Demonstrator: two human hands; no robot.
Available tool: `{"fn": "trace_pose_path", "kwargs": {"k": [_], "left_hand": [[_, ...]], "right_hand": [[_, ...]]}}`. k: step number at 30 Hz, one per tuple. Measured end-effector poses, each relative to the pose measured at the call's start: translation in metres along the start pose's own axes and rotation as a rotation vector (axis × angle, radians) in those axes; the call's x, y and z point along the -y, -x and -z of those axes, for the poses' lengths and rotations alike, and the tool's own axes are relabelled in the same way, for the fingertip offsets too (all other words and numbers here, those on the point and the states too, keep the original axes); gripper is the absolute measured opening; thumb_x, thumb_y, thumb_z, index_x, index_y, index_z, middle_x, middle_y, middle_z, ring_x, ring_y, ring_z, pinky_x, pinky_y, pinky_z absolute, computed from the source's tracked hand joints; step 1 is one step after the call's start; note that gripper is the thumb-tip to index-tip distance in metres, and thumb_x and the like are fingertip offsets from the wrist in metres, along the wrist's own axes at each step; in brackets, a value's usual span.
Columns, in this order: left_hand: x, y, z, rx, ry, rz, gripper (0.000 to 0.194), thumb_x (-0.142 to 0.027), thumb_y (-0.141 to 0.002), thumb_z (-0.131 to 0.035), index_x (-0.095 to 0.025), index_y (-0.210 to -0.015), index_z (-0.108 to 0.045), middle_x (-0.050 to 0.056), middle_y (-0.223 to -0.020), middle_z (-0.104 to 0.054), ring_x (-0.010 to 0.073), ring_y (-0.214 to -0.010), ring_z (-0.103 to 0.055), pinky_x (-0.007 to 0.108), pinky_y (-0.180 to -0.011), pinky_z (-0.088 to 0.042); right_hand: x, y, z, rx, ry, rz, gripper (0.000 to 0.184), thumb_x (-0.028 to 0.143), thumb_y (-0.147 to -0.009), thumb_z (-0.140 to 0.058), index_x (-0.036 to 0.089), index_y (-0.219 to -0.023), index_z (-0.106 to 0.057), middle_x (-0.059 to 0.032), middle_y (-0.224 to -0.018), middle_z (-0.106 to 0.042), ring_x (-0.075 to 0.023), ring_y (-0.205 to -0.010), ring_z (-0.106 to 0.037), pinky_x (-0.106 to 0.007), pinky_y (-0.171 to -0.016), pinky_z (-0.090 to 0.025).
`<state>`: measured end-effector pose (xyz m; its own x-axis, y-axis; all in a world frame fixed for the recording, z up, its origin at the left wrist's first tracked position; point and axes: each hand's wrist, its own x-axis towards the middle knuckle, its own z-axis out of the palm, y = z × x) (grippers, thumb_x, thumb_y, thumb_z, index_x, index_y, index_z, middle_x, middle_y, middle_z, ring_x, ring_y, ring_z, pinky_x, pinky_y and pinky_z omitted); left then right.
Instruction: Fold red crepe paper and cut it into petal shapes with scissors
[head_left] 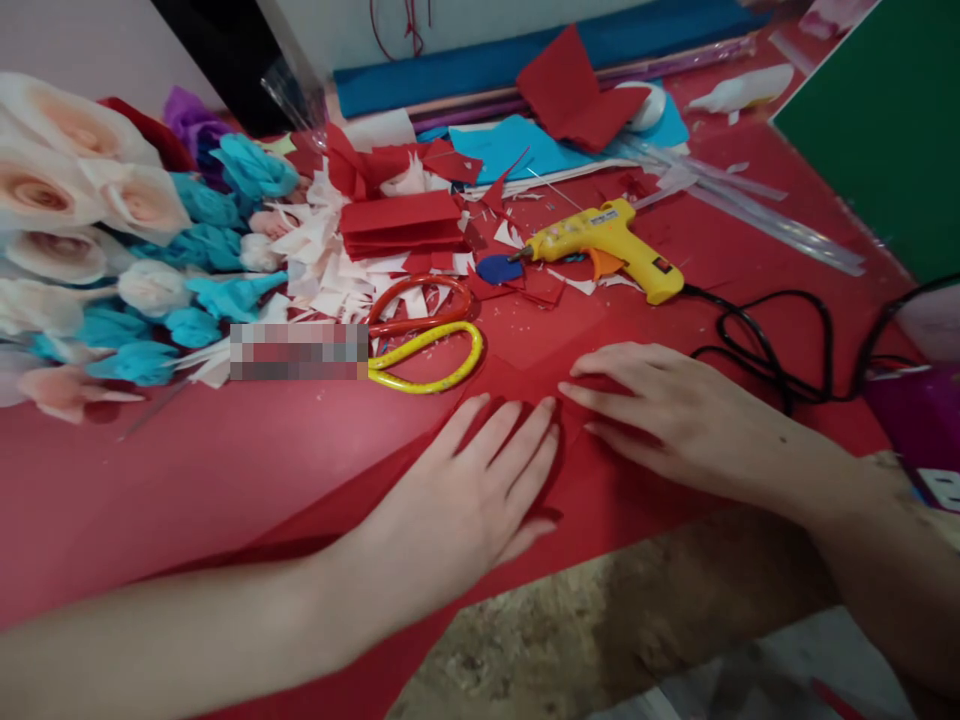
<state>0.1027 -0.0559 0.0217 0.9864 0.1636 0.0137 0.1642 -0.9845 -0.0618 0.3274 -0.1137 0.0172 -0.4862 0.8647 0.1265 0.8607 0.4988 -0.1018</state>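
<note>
On the glossy red tabletop [225,450], our left hand [480,480] and right hand [675,420] lie open, fingers extended over the thin red paper sheet [596,490] beneath us, seemingly keeping it flat.

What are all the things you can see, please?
Ruffled paper flowers: many, cream, pink, turquoise, purple, left
Paper scraps: many, white and red, middle
Folded paper stack: one, red, by scraps
Loop-handled scissors: one, red and yellow, middle
Pistol-shaped glue gun: one, yellow, middle
Rounded flat piece: one, blue, at nozzle
Looped cord: one, black, right
Thin plastic sticks: several, clear, upper right
Nozzled bottle: one, white, upper right
Long roll: one, blue, back
Flat sheet: one, turquoise, back
Flat board: one, green, upper right
Smooth table: one, red, underneath
Thin sheet: one, red, under hands
Left hand: one, bare, middle
Right hand: one, bare, right
</note>
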Motion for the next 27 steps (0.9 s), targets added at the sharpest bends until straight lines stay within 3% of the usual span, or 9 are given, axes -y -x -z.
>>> {"fn": "trace_pose_path", "kwargs": {"k": [4, 9, 16, 22, 27], "left_hand": [[-0.007, 0.003, -0.006, 0.035, 0.084, 0.007, 0.046, -0.036, -0.092, -0.035, -0.011, -0.130, -0.044, 0.012, -0.137, -0.045, 0.0295, -0.124, -0.041, 0.048, -0.105, -0.027], [-0.001, 0.009, -0.008, 0.085, 0.155, -0.032, 0.046, -0.034, -0.091, -0.036, -0.012, -0.132, -0.041, 0.012, -0.142, -0.038, 0.0303, -0.129, -0.035, 0.049, -0.107, -0.021], [0.006, 0.020, 0.001, 0.152, 0.272, -0.208, 0.046, -0.034, -0.093, -0.032, -0.018, -0.136, -0.034, 0.001, -0.146, -0.033, 0.0211, -0.135, -0.026, 0.042, -0.113, -0.004], [0.001, 0.031, -0.006, 0.116, 0.187, -0.012, 0.056, -0.044, -0.091, -0.036, -0.014, -0.137, -0.033, 0.010, -0.148, -0.025, 0.0319, -0.136, -0.019, 0.047, -0.109, -0.009], [0.010, 0.037, -0.011, 0.145, 0.172, -0.062, 0.060, -0.048, -0.090, -0.035, -0.014, -0.138, -0.031, 0.010, -0.148, -0.025, 0.0293, -0.136, -0.021, 0.045, -0.110, -0.006]], "right_hand": [[0.002, 0.000, 0.001, -0.007, -0.002, -0.016, 0.030, 0.015, -0.089, -0.041, 0.010, -0.111, -0.061, -0.0136, -0.108, -0.061, -0.0235, -0.099, -0.055, -0.039, -0.084, -0.047], [0.002, 0.000, -0.001, -0.026, -0.003, -0.012, 0.031, 0.013, -0.089, -0.039, 0.009, -0.107, -0.063, -0.0143, -0.105, -0.062, -0.0243, -0.096, -0.056, -0.040, -0.081, -0.048], [0.001, -0.002, -0.002, -0.059, -0.011, 0.006, 0.031, 0.013, -0.090, -0.037, 0.007, -0.104, -0.064, -0.0150, -0.102, -0.063, -0.0258, -0.092, -0.057, -0.041, -0.077, -0.048], [0.003, -0.003, -0.008, -0.107, -0.036, -0.039, 0.029, 0.015, -0.090, -0.038, 0.008, -0.099, -0.064, -0.0130, -0.098, -0.064, -0.0241, -0.088, -0.058, -0.039, -0.076, -0.048], [0.004, -0.003, -0.007, -0.091, -0.050, -0.054, 0.029, 0.016, -0.089, -0.038, 0.009, -0.100, -0.064, -0.0128, -0.099, -0.064, -0.0243, -0.088, -0.058, -0.039, -0.076, -0.048]]}}
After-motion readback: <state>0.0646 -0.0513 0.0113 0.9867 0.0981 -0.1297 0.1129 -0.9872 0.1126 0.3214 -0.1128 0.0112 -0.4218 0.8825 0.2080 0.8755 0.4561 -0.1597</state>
